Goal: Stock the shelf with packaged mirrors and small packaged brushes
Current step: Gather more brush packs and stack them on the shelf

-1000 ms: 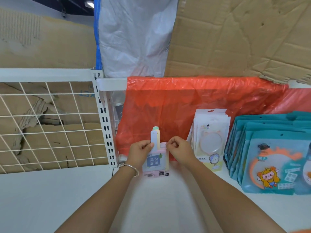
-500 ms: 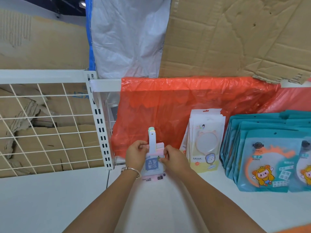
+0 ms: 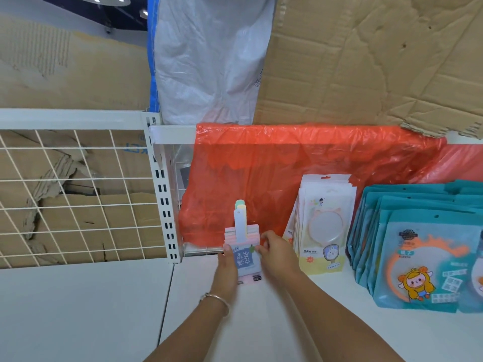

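Note:
A small stack of packaged brushes, pastel cards with handles sticking up, stands on the white shelf against the red plastic sheet. My left hand grips the stack's left edge, thumb on the front card. My right hand pinches its right edge with curled fingers. To the right lean a row of white packaged mirrors and a row of teal packaged mirrors.
A red plastic sheet hangs behind the shelf. A white slotted upright and a wire grid panel stand at the left, with cardboard behind. Cardboard and a white bag lie on top.
Both hands have slid down from the top of the brush stack to its sides. The stack now stands further back on the shelf, and more handles show above it.

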{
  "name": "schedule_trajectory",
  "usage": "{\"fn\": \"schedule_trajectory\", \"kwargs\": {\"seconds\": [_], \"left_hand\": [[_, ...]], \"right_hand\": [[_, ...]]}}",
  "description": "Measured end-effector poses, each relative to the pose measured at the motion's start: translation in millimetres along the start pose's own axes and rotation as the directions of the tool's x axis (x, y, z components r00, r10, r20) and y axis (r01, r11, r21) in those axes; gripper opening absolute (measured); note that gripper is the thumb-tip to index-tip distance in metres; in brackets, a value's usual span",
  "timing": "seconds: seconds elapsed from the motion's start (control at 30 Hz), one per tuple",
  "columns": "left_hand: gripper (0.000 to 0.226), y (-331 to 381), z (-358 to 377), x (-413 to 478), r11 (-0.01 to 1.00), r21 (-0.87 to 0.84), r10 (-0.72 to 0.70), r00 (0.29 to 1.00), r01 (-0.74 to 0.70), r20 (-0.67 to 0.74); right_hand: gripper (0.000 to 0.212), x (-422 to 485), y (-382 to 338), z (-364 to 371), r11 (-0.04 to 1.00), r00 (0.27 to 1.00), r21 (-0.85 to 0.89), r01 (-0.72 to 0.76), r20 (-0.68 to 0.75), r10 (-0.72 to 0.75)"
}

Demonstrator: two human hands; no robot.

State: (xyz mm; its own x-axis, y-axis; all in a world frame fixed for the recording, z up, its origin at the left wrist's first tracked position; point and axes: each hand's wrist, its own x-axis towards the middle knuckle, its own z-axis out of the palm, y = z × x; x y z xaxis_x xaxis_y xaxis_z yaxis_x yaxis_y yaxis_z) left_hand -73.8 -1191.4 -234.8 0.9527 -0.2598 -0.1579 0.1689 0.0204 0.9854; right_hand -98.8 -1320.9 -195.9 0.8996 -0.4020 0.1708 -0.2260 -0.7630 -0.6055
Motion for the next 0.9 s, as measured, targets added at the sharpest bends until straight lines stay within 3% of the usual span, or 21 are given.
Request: {"fn": "schedule_trajectory", "kwargs": {"seconds": [0.2,0.5,0.63,0.77,0.9], "left_hand": [[0.101,-20,3,20,0.996,-0.090,0.006,0.998,-0.001,0.061],[0.087,0,-9,35,0.998,-0.046,-0.046,0.999,0.047,0.015],[0.032,22,-8,3,0.972,0.234,0.032,0.999,-0.022,-0.036],[0.027,3,-13,-9,0.839,0.544,0.062,0.997,-0.026,-0.049],[0.014,0,-16,-8,0.746,0.666,0.117,0.987,-0.015,-0.108]], "right_hand": [[0.012,-1,2,0,0.996,0.999,0.079,-0.037,-0.009,0.038],[0.024,-9,7,0,0.984,0.996,0.154,-0.091,-0.006,0.093],[0.040,-14,10,0,0.971,0.984,0.172,-0.167,0.090,0.153],[0.047,-25,15,8,0.952,0.944,0.209,-0.222,0.290,0.157],[0.037,-27,14,19,0.951,0.954,0.217,-0.222,0.249,0.166]]}}
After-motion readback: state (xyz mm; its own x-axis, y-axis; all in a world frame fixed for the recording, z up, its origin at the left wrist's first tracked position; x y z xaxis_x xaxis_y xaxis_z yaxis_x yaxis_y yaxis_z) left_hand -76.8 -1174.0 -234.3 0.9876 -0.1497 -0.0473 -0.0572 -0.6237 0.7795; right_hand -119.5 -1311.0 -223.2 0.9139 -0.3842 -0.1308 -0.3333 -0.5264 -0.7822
